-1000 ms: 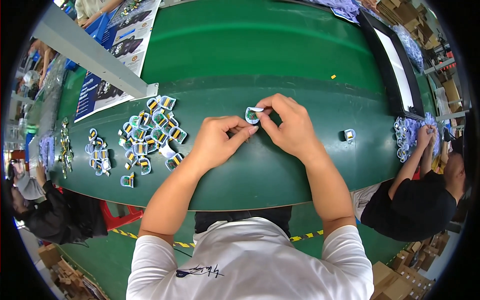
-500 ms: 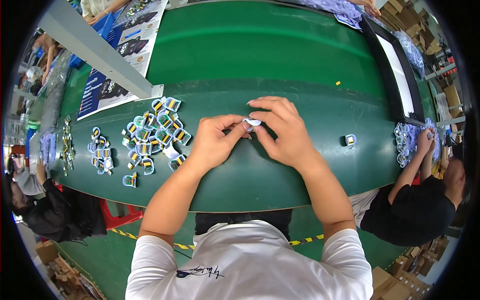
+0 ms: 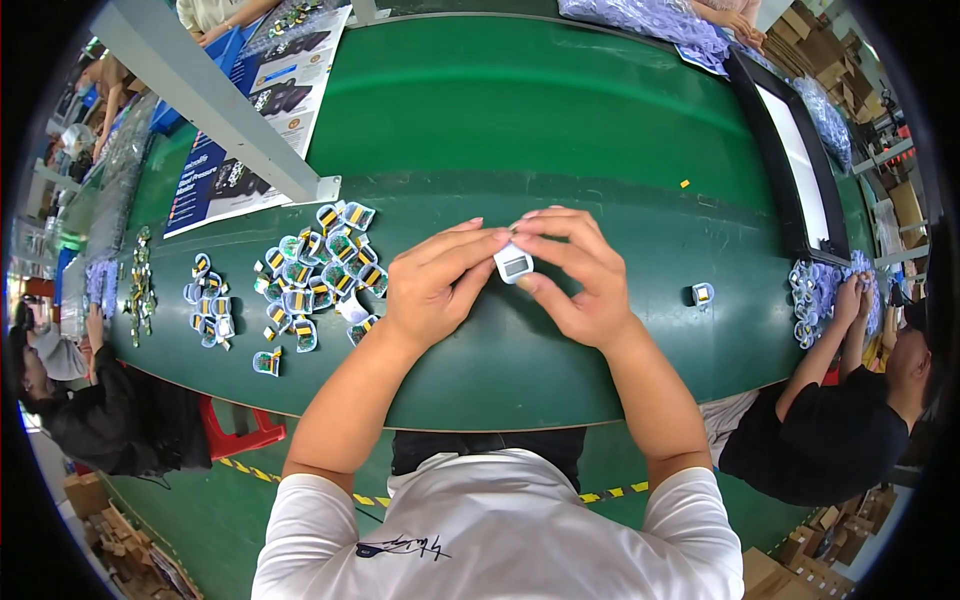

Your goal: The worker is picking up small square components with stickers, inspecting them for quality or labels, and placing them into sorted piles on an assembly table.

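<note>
Between my two hands, above the green bench, is a small white plastic casing (image 3: 514,264) with a grey display window facing up. My right hand (image 3: 583,277) is closed on it, thumb at its lower edge and fingers at its top. The fingertips of my left hand (image 3: 437,280) pinch its upper left edge; what lies beneath them is hidden. Left of my left hand lies a loose pile of similar open casings (image 3: 318,270) showing green circuit boards and yellow-black strips. One single casing (image 3: 702,294) lies apart at the right.
A smaller cluster of casings (image 3: 210,303) and a row of little parts (image 3: 141,290) lie farther left. A grey metal post (image 3: 230,115) stands on a printed sheet (image 3: 240,160). At the right are a black-framed panel (image 3: 795,150), lilac bundles (image 3: 825,275) and a co-worker (image 3: 840,410).
The white casing has been turned, so its display window now faces up. My right thumb has shifted to its lower edge, and my left fingers have moved onto its top.
</note>
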`<state>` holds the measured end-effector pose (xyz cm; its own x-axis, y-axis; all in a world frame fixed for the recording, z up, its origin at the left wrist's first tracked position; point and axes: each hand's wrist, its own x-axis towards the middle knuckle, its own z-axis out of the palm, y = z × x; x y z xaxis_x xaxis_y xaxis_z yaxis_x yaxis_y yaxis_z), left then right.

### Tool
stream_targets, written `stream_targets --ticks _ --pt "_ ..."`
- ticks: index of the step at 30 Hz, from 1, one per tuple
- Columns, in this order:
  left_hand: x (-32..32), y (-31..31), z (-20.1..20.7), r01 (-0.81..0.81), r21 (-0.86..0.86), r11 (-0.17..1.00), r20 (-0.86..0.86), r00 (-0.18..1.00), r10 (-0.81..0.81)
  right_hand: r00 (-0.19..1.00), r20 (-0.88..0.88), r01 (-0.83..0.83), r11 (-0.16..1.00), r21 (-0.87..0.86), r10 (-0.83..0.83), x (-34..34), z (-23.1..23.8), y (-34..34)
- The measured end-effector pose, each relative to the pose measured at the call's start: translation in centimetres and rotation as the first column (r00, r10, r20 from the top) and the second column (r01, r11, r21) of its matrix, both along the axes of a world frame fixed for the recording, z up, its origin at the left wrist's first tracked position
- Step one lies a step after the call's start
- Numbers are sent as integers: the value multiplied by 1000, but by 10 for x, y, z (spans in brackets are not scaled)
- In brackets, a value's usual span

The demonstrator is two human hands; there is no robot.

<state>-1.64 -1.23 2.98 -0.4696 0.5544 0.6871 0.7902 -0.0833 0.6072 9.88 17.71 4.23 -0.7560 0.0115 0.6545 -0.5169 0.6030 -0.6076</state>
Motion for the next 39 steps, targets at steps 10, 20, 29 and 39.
stream_targets --ticks 10,20,29,39 --pt "2 -3 -7 122 107 987 256 956 -146 997 -67 49 998 28 -47 0 -1 -12" --pt "2 0 -9 123 136 983 265 952 -156 997 -55 60 998 30 -58 -1 -4 -12" --pt "2 -1 -4 104 139 985 223 966 -133 998 -46 37 999 5 -37 -3 -11 -10" --pt "7 -1 -11 95 41 995 493 864 -103 995 -14 96 995 -6 -96 -4 -12 -12"
